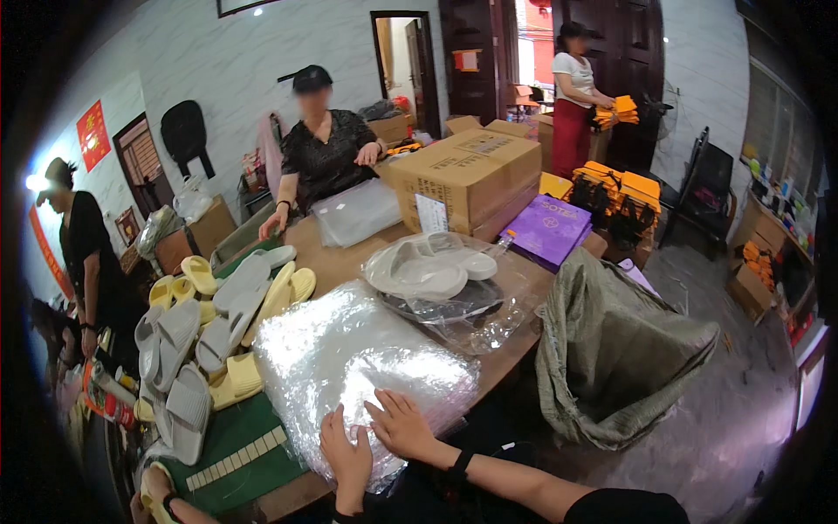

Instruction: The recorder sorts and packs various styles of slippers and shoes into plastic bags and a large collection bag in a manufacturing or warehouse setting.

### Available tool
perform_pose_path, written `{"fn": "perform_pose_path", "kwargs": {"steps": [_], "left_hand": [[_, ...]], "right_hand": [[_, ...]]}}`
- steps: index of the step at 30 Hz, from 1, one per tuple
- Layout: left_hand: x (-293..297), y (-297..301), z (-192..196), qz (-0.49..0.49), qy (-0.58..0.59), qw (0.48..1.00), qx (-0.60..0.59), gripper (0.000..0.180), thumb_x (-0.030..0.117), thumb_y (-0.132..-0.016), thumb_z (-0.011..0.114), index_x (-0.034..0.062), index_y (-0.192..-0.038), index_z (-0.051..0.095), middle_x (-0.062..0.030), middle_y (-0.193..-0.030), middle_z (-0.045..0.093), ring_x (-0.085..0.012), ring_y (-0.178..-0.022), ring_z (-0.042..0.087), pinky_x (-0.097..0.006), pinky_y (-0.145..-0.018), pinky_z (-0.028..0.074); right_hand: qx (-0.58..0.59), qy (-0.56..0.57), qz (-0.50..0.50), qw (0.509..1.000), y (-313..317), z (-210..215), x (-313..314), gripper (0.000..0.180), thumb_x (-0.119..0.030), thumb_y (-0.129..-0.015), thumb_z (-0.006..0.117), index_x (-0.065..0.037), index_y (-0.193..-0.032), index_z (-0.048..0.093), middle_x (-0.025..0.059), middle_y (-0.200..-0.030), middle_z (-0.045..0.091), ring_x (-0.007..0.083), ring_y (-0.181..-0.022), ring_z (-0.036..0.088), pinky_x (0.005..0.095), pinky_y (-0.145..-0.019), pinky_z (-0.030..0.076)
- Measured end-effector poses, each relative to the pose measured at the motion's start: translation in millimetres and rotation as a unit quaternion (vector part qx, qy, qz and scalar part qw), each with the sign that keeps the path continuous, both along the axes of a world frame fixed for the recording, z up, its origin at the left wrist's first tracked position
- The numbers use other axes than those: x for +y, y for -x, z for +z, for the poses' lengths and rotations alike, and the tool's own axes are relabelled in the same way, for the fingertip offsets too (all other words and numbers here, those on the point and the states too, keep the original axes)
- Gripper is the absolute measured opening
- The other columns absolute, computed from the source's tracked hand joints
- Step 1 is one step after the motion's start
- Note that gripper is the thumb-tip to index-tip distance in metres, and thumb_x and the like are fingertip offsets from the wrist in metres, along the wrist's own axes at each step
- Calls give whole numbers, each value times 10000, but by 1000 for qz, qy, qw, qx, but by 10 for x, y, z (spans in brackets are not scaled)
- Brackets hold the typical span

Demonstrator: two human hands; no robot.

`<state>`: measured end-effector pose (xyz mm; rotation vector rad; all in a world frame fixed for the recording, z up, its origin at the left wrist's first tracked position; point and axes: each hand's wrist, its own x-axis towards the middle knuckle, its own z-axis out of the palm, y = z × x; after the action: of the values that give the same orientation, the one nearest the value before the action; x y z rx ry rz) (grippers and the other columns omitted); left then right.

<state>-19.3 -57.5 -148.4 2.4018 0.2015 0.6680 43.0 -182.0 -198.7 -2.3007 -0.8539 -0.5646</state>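
Left hand (348,456) and right hand (403,427) rest on shiny clear plastic (336,354); fingers loosely extended, gripping nothing

Here, bag stack (301,349) is laid on table (310,249), w/ L hand (347,458) & R hand (406,424) placed on its near part; slippers (211,345) heaped to its L; bagged slipper pr. (423,275) set behind, slightly R; carton (471,179) stood farther behind; sack (611,349) placed to its R.

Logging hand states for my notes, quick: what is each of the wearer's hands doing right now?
Left hand: open, on the clear plastic bags, gripping nothing visible.
Right hand: open, fingers spread on the same plastic.
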Motion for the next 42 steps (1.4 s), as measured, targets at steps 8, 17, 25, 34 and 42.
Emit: {"fn": "perform_pose_path", "kwargs": {"steps": [8,17,25,34,42], "left_hand": [[317,-191,218,-19,-81,996,19,402,143,-768,624,36,-1150,557,-253,-1192,482,-413,-1098,454,-471,-930,362],[907,-369,118,54,-213,975,30,411,179,-770,610,97,-1168,547,-201,-1239,451,-364,-1142,411,-474,-906,353],[1684,-371,-105,248,-37,963,93,474,168,-825,559,78,-1271,428,-228,-1299,377,-410,-1170,386,-488,-982,321],[2796,-354,-44,502,252,826,-39,574,176,-840,524,-30,-1323,291,-253,-1337,312,-416,-1214,366,-456,-998,346],[3028,-320,76,462,322,818,-120,637,169,-784,593,-63,-1311,319,-225,-1334,393,-353,-1216,407,-410,-996,343]], "right_hand": [[-1,1,-3,1000,-30,-8,37,415,-276,-890,492,-98,-1264,499,187,-1325,436,328,-1230,409,463,-1039,298],[-13,-9,3,1000,-40,-7,3,405,-248,-858,519,-99,-1235,526,189,-1303,458,329,-1217,410,458,-1033,283],[-23,-16,-8,1000,-54,-34,-11,402,-235,-827,544,-89,-1201,551,190,-1285,467,333,-1206,412,473,-1031,278],[-35,-21,-6,999,-39,-4,15,409,-216,-816,562,-78,-1200,541,189,-1271,474,337,-1179,434,473,-1019,291],[-32,-20,-4,999,-38,-6,4,410,-217,-816,562,-83,-1203,538,187,-1275,470,334,-1183,429,472,-1022,288]]}}
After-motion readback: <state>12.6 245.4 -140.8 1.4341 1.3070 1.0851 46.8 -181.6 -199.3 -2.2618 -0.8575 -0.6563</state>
